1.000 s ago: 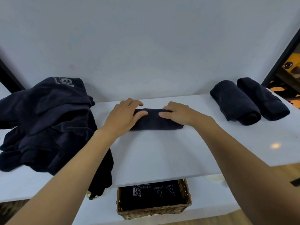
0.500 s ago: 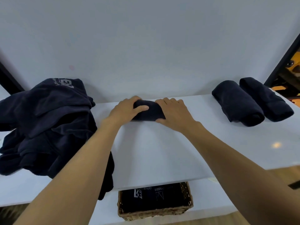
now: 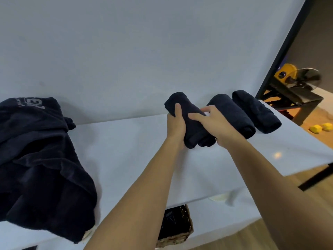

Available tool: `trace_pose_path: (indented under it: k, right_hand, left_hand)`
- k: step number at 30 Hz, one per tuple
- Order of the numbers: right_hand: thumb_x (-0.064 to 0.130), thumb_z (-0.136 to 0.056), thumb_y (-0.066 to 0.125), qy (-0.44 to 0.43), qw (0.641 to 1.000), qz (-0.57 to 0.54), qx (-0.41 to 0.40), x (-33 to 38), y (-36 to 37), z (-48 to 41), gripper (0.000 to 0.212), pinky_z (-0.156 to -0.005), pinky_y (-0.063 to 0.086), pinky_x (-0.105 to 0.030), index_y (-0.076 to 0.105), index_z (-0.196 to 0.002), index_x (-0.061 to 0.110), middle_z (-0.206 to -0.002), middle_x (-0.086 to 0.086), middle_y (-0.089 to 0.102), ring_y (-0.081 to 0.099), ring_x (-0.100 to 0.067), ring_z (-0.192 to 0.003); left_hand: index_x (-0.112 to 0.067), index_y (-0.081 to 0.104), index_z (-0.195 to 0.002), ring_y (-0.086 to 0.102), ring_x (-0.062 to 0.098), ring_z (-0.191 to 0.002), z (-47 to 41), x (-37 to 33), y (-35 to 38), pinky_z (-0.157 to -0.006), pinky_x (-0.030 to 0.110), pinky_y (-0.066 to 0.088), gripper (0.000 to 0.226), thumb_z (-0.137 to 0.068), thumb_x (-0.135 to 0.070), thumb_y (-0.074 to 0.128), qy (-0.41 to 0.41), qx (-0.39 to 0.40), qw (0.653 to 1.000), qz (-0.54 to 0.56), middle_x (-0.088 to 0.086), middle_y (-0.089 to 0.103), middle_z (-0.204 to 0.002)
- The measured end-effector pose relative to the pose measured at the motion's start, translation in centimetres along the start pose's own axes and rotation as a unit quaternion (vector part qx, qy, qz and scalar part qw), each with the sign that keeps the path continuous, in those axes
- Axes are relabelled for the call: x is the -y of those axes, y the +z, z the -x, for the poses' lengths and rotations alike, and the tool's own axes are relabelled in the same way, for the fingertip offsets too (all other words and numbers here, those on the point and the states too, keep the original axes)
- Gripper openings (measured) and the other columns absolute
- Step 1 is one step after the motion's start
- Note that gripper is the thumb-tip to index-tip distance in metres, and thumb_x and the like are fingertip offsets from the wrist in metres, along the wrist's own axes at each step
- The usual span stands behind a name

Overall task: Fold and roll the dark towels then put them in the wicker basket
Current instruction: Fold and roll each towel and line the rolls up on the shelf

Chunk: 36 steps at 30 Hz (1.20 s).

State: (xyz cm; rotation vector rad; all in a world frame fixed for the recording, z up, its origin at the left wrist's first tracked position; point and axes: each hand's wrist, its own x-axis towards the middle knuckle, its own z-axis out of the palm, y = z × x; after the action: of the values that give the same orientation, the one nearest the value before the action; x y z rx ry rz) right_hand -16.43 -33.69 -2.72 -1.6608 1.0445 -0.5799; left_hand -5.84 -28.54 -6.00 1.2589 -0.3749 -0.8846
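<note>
As we clutch the rolled towel (image 3: 195,129), left hand (image 3: 175,126) and right hand (image 3: 219,127) curl round it.
Our left forearm (image 3: 144,192) hides half the wicker basket (image 3: 173,239).

Left hand (image 3: 175,126) and right hand (image 3: 216,127) both grip one rolled dark towel (image 3: 191,112) over the white table (image 3: 126,150); two more rolled towels (image 3: 232,114) lie side by side just to its right; loose towel pile (image 3: 36,159) at the left edge; wicker basket (image 3: 182,235) below, dark fabric inside.
</note>
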Motion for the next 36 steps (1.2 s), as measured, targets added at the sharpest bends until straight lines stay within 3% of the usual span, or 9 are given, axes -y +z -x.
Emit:
trace_pose_path:
  k: [5, 9, 13, 16, 19, 23, 25, 29, 36]
  right_hand:
    - [0.048, -0.082, 0.063, -0.05, 0.982, 0.146, -0.105, -1.3, -2.8, -1.7, 0.04, -0.069, 0.053, -0.037, 0.052, -0.104, 0.017, -0.094, 0.0, 0.064, 0.064, -0.021, -0.085]
    - [0.04, -0.094, 0.055, -0.16, 0.88, 0.408, -0.181, -1.8, -3.3, -2.6, 0.034, -0.082, 0.049, -0.041, 0.056, -0.123, 0.022, -0.111, -0.007, 0.059, 0.057, -0.027, -0.101]
    - [0.034, -0.1, 0.046, -0.184, 0.839, 0.489, -0.154, -2.6, -3.8, -4.0, 0.033, -0.079, 0.047, -0.037, 0.057, -0.127, 0.018, -0.118, -0.009, 0.056, 0.051, -0.027, -0.106]
    - [0.033, -0.101, 0.044, -0.198, 0.816, 0.519, -0.158, -3.2, -4.1, -4.8, 0.031, -0.076, 0.045, -0.036, 0.059, -0.122, 0.015, -0.115, -0.01, 0.054, 0.05, -0.027, -0.102]
    - [0.033, -0.103, 0.04, -0.198, 0.799, 0.548, -0.146, -3.7, -3.8, -5.2, 0.032, -0.076, 0.041, -0.034, 0.061, -0.119, 0.015, -0.113, -0.009, 0.054, 0.049, -0.027, -0.101]
    - [0.033, -0.104, 0.036, -0.191, 0.793, 0.561, -0.139, -3.8, -3.6, -5.3, 0.034, -0.076, 0.038, -0.035, 0.063, -0.112, 0.013, -0.11, -0.009, 0.055, 0.049, -0.027, -0.102]
    - [0.033, -0.103, 0.037, -0.187, 0.786, 0.574, -0.135, -3.6, -3.5, -5.1, 0.032, -0.075, 0.034, -0.034, 0.062, -0.113, 0.014, -0.11, -0.008, 0.055, 0.049, -0.026, -0.102]
    - [0.029, -0.102, 0.041, -0.165, 0.777, 0.592, -0.135, -2.7, -3.0, -4.6, 0.027, -0.078, 0.035, -0.035, 0.053, -0.123, 0.017, -0.116, -0.007, 0.053, 0.049, -0.026, -0.106]
    - [0.025, -0.099, 0.049, -0.193, 0.749, 0.611, -0.169, -0.9, -0.4, -2.8, 0.029, -0.076, 0.032, -0.035, 0.049, -0.127, 0.016, -0.122, -0.009, 0.052, 0.051, -0.027, -0.107]
  left_hand:
    - [-0.013, 0.051, -0.123, 0.065, 0.026, -0.099, -1.3, 1.9, 5.0, -0.08, 0.037, 0.056, 0.029, -0.103, -0.028, 0.037, -0.015, -0.015, 1.0, 0.01, 0.007, 0.065, -0.109]
    - [-0.008, 0.054, -0.115, 0.059, 0.022, -0.082, -3.1, 2.5, 7.6, -0.066, 0.03, 0.047, 0.027, -0.101, -0.018, 0.033, -0.011, -0.062, 0.996, -0.056, 0.01, 0.063, -0.103]
    - [-0.007, 0.052, -0.121, 0.059, 0.026, -0.087, -4.7, 2.7, 8.6, -0.077, 0.039, 0.052, 0.03, -0.096, -0.012, 0.037, -0.049, -0.069, 0.995, -0.062, 0.016, 0.064, -0.118]
    - [-0.013, 0.037, -0.142, 0.058, 0.028, -0.109, -4.8, 3.3, 8.7, -0.09, 0.036, 0.047, 0.045, -0.101, -0.027, 0.048, -0.012, -0.079, 0.99, -0.117, 0.009, 0.056, -0.131]
    - [-0.012, 0.044, -0.132, 0.058, 0.022, -0.1, -4.7, 4.3, 8.4, -0.082, 0.029, 0.044, 0.037, -0.1, -0.027, 0.051, 0.082, -0.101, 0.97, -0.206, 0.011, 0.055, -0.127]
    - [-0.011, 0.059, -0.111, 0.049, 0.028, -0.107, -4.4, 5.0, 7.8, -0.086, 0.035, 0.037, 0.027, -0.103, -0.028, 0.039, 0.182, -0.104, 0.837, -0.506, 0.009, 0.051, -0.123]
    - [-0.012, 0.057, -0.107, 0.048, 0.03, -0.108, -4.0, 5.0, 7.1, -0.084, 0.038, 0.032, 0.031, -0.103, -0.033, 0.034, 0.162, -0.082, 0.806, -0.564, 0.009, 0.056, -0.116]
    - [-0.012, 0.047, -0.127, 0.048, 0.032, -0.114, -3.5, 4.0, 5.8, -0.092, 0.042, 0.036, 0.038, -0.103, -0.039, 0.035, 0.116, -0.047, 0.825, -0.552, 0.012, 0.055, -0.122]
    - [-0.011, 0.057, -0.117, 0.06, 0.031, -0.098, 0.2, 0.1, 2.2, -0.087, 0.045, 0.051, 0.031, -0.102, -0.027, 0.036, 0.143, 0.054, 0.839, -0.522, 0.012, 0.064, -0.108]
